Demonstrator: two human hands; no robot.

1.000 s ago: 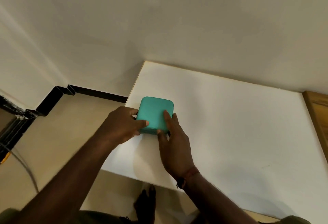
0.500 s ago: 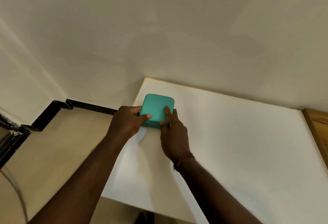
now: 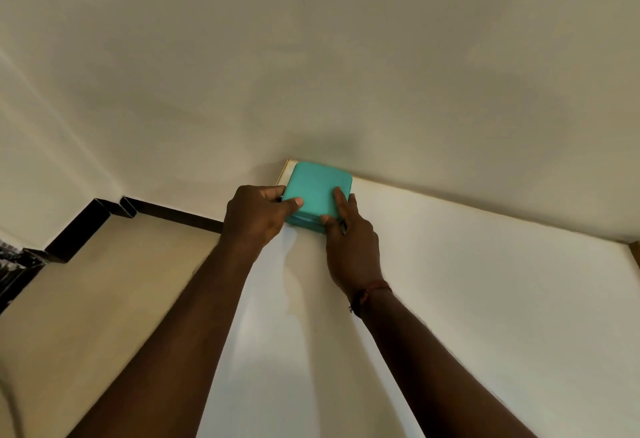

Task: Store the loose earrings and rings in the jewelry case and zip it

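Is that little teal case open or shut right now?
Shut. The teal case lies flat on the white table, lid down on its base. Whether the zip is fully closed cannot be told.

From my feed, a white table (image 3: pixel 485 316) fills the lower right, its far edge touching a plain cream wall (image 3: pixel 311 56). At nine o'clock I see tan floor (image 3: pixel 86 299) edged by dark skirting (image 3: pixel 173 214). Light is soft and warm.
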